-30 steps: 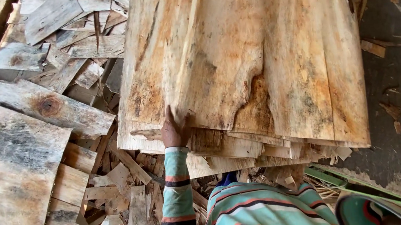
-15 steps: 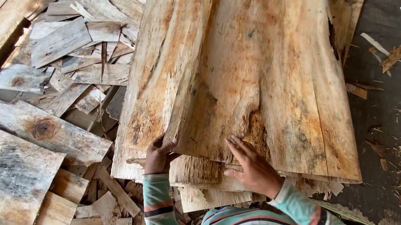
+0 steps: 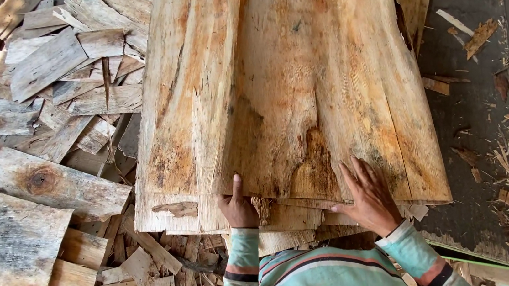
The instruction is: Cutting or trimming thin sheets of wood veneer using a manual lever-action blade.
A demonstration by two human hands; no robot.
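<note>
A stack of large thin wood veneer sheets point(image 3: 287, 89), pale orange-brown with rough edges, fills the middle of the view. My left hand point(image 3: 238, 206) grips the near edge of the top sheet, thumb on top, fingers curled under. My right hand point(image 3: 368, 197) lies flat on the top sheet close to its near right corner, fingers spread. Both sleeves are striped teal, pink and black.
A heap of grey weathered veneer scraps point(image 3: 64, 74) lies to the left, with a wide knotted plank point(image 3: 38, 181) and a big grey sheet point(image 3: 7, 251) nearer. More offcuts point(image 3: 149, 280) lie below the stack. Dark floor point(image 3: 484, 106) with wood chips runs along the right.
My right hand came into view and settled flat on the top sheet. My left hand shifted right along the near edge. The view moved closer to the stack.
</note>
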